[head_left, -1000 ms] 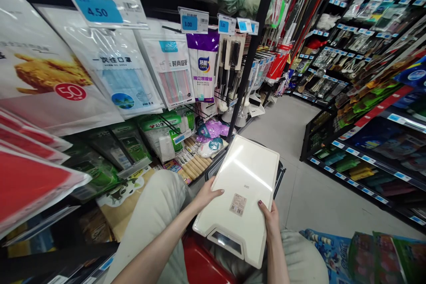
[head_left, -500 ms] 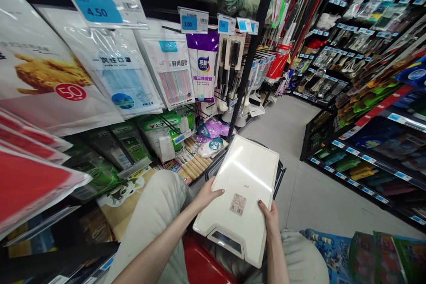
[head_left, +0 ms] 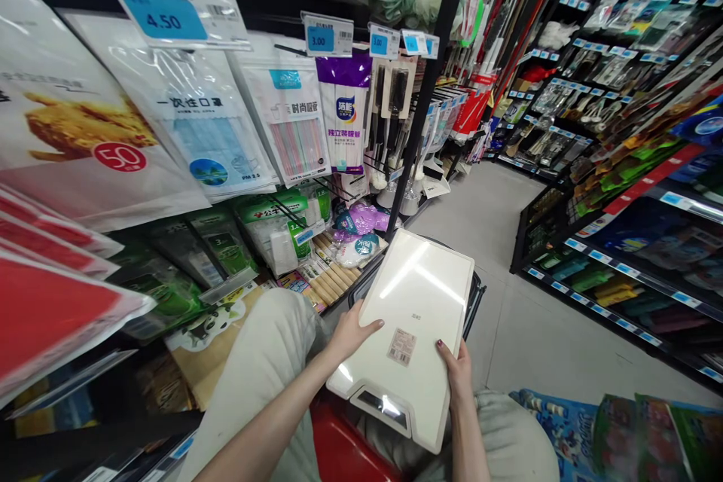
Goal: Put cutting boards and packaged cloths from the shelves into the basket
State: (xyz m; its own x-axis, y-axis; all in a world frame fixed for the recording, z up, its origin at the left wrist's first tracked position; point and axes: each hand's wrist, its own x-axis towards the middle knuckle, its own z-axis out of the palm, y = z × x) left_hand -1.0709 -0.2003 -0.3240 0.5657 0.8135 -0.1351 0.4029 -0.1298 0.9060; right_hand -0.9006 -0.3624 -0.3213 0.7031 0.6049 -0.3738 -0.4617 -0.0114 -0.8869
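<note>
A cream-white cutting board lies tilted above my lap, its handle slot towards me. My left hand grips its left edge with the thumb on the face. On the opposite edge, my right hand holds on, thumb laid over the surface and fingers hidden beneath. A small printed label is stuck on the board between my hands. Beneath the far end of the board, the rim of a dark basket shows in part.
Left of me, a shelf rack carries packs of face masks, straws and green-packed power strips. A black post stands ahead. Across the grey floor is another rack. Part of a red stool shows beneath me.
The board has tilted very slightly, so the light reflections on it have shifted. Both hands keep their grip in nearly the same place.
</note>
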